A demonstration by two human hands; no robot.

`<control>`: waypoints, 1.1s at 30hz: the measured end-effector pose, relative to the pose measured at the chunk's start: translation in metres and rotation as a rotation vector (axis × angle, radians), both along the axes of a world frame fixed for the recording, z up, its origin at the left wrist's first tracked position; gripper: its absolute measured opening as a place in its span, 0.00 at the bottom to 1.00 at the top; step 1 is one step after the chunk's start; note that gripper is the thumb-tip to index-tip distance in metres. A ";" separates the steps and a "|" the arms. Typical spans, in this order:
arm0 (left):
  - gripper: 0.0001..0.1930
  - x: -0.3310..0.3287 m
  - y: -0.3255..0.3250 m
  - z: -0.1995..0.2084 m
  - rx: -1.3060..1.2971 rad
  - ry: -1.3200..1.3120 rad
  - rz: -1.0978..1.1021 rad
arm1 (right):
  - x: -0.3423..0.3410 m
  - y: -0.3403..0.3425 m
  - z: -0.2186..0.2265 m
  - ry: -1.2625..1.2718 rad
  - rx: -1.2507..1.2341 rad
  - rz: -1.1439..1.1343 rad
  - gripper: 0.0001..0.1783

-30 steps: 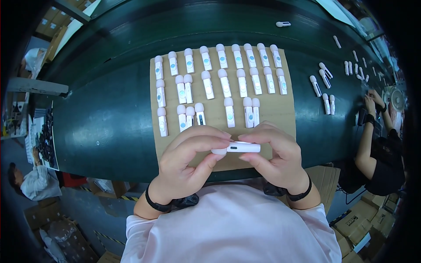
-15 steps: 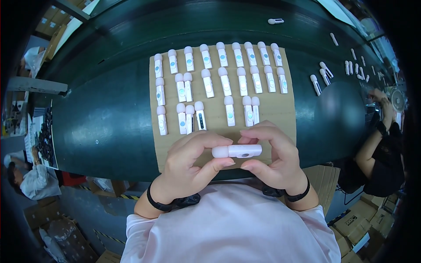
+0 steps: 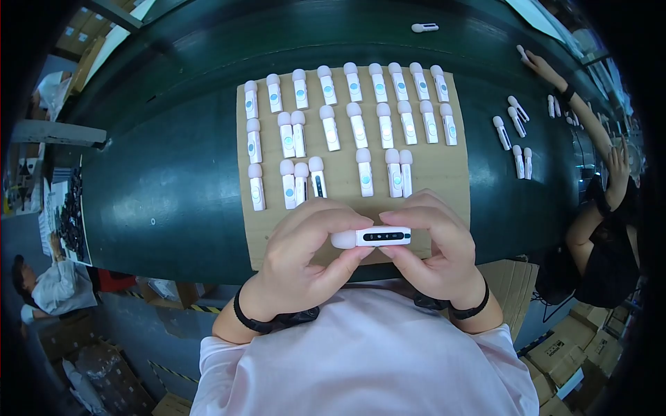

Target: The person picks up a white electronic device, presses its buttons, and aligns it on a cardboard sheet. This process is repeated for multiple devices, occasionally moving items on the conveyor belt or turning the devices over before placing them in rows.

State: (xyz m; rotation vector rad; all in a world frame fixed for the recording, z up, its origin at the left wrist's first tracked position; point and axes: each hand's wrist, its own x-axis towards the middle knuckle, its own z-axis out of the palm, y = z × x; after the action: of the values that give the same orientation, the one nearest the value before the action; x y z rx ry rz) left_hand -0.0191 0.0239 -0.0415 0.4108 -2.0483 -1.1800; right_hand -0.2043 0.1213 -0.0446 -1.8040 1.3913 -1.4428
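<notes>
Between both hands, in front of my chest, is a small white wand massager (image 3: 383, 236) with a rounded pale pink head. It lies level, head to the left, and its black button strip faces up. My left hand (image 3: 298, 239) pinches it near the head between thumb and fingers. The thumb and fingers of my right hand (image 3: 440, 239) grip the body toward its tail end. Just beyond my hands, a brown cardboard sheet (image 3: 444, 173) bears several rows of like massagers, most with a round blue mark; one massager (image 3: 318, 179) there shows its black strip.
The cardboard lies on a long green worktable (image 3: 159, 180). More massagers (image 3: 517, 121) lie loose at the right, and a single massager (image 3: 424, 28) at the far side. A co-worker's hand (image 3: 540, 66) reaches in at right. Another person (image 3: 59, 281) sits at far left. A metal bar (image 3: 59, 133) juts in.
The massager in my hands has been rolled, bringing its black strip up. At right, the co-worker's arm has stretched out to a massager, and two more lie nearer. The far single massager has shifted left.
</notes>
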 end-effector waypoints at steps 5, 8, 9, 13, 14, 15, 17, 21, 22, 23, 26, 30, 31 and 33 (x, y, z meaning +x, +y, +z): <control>0.12 0.002 0.001 0.001 -0.012 -0.047 -0.009 | 0.001 -0.001 0.000 0.022 -0.040 0.002 0.19; 0.14 0.000 0.001 -0.001 -0.028 0.005 0.008 | 0.002 -0.002 -0.001 0.018 -0.046 -0.001 0.19; 0.14 0.000 0.001 -0.001 -0.027 0.005 0.008 | 0.002 -0.002 -0.001 0.016 -0.049 -0.004 0.19; 0.14 0.000 0.001 -0.001 -0.032 0.009 0.004 | 0.002 -0.002 -0.002 0.027 -0.063 -0.003 0.19; 0.14 -0.001 0.001 -0.001 -0.033 0.015 0.002 | 0.002 -0.002 -0.002 0.027 -0.063 -0.004 0.19; 0.14 -0.001 0.001 -0.001 -0.034 0.021 0.000 | 0.002 -0.002 -0.002 0.021 -0.066 -0.006 0.19; 0.14 0.000 0.001 -0.001 -0.034 0.027 -0.002 | 0.003 -0.002 -0.001 0.008 -0.072 -0.011 0.19; 0.12 0.001 0.001 0.004 0.022 0.029 -0.038 | 0.001 -0.002 -0.001 0.015 -0.087 0.010 0.17; 0.12 -0.001 0.001 0.003 0.024 0.026 -0.015 | 0.002 -0.002 0.000 0.015 -0.088 0.010 0.17; 0.13 -0.002 0.002 0.001 0.026 0.022 0.008 | 0.002 -0.002 0.002 -0.006 -0.079 0.008 0.17; 0.14 -0.005 0.001 -0.003 0.019 0.005 0.009 | 0.005 -0.002 0.006 -0.047 -0.062 0.000 0.15; 0.14 -0.008 0.002 -0.009 0.001 -0.025 -0.038 | 0.009 -0.004 0.002 -0.071 -0.135 -0.028 0.14; 0.15 -0.009 0.002 -0.011 0.001 -0.027 -0.045 | 0.008 -0.004 0.001 -0.015 -0.150 -0.040 0.14; 0.15 -0.009 0.002 -0.012 0.000 -0.028 -0.054 | 0.007 -0.003 0.001 0.100 -0.178 -0.063 0.14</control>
State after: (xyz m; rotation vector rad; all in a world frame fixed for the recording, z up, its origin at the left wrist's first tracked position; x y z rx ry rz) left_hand -0.0286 0.0255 -0.0532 0.3761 -2.0947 -1.2126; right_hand -0.1977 0.1180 -0.0434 -1.9834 1.4192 -1.5721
